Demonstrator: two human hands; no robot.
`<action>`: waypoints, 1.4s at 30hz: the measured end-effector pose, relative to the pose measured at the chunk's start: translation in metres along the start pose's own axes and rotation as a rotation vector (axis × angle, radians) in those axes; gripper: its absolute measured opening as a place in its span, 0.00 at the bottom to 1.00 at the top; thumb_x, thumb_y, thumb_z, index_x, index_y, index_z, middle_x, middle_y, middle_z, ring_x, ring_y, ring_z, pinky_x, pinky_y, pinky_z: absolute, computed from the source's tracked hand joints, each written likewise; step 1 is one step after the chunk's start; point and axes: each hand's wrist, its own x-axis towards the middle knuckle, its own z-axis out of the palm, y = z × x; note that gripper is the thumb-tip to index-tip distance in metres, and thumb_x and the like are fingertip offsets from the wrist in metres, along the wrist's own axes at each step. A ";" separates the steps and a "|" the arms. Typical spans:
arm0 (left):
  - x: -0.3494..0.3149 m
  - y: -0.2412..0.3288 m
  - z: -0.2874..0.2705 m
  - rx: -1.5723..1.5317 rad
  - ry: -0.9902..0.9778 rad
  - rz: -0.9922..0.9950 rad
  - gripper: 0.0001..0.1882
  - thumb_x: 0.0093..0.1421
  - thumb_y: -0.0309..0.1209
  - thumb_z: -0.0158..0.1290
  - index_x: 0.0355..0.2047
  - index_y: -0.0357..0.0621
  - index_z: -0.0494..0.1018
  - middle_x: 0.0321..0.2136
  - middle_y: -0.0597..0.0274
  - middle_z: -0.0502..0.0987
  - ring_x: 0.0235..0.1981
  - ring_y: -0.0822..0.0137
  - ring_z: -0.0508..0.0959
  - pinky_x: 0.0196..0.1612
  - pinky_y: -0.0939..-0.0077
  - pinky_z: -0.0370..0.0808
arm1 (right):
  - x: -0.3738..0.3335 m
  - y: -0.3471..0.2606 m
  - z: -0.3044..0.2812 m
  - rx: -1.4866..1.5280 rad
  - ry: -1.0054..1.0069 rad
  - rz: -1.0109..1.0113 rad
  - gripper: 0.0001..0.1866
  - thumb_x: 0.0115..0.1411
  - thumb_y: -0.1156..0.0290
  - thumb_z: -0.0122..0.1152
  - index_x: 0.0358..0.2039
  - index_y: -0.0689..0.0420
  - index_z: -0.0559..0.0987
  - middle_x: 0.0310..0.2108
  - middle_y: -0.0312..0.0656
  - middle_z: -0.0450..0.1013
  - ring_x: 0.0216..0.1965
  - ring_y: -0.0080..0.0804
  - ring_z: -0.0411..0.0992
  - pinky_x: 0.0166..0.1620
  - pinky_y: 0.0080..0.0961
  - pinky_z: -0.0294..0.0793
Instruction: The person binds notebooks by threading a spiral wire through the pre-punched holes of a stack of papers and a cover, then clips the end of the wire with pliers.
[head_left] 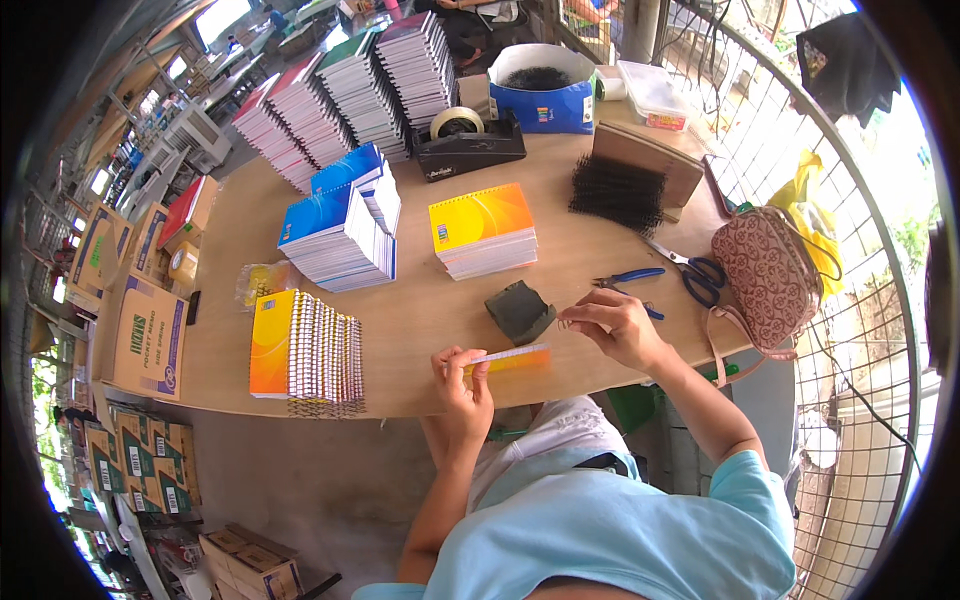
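A thin notebook (512,357) with a yellow-orange cover is pinched near its left end by my left hand (463,388), its white page edge facing up. Close to the notebook's right end, my right hand (612,328) has thumb and fingertips closed together; whatever they hold is too small to make out. A dark grey-green, open-looking piece (520,312) lies just beyond the notebook. To the left sits a row of spiral-bound notebooks (318,345) with an orange-yellow front cover. Behind the dark piece stands a stack of yellow notebooks (487,230). Pliers (632,275) with blue handles lie beyond my right hand.
Blue notebooks (340,235) and tall notebook stacks (365,90) fill the back left. Farther back are a tape dispenser (470,148) and a blue-white container (545,112). Black coils (617,192) lean by a wooden board (660,165). Scissors (700,278) and a patterned bag (765,262) lie right.
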 end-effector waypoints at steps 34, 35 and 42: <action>-0.004 0.005 0.000 0.044 -0.023 0.027 0.07 0.66 0.28 0.57 0.42 0.42 0.76 0.36 0.55 0.68 0.40 0.58 0.71 0.43 0.64 0.72 | 0.002 -0.024 0.004 -0.109 -0.263 -0.076 0.15 0.57 0.70 0.67 0.46 0.53 0.79 0.36 0.42 0.77 0.34 0.45 0.78 0.33 0.37 0.76; -0.004 0.004 0.001 0.046 -0.019 0.032 0.07 0.66 0.28 0.57 0.42 0.42 0.76 0.36 0.56 0.69 0.40 0.58 0.71 0.42 0.64 0.72 | 0.001 -0.022 0.006 -0.109 -0.262 -0.076 0.15 0.57 0.70 0.67 0.46 0.53 0.79 0.36 0.42 0.77 0.34 0.45 0.78 0.33 0.37 0.76; -0.007 0.004 0.002 0.065 -0.005 0.050 0.06 0.66 0.27 0.56 0.42 0.42 0.76 0.36 0.56 0.69 0.40 0.58 0.71 0.41 0.63 0.72 | 0.001 -0.025 0.012 -0.172 -0.213 -0.082 0.12 0.56 0.68 0.68 0.41 0.52 0.80 0.38 0.37 0.76 0.34 0.43 0.77 0.32 0.35 0.76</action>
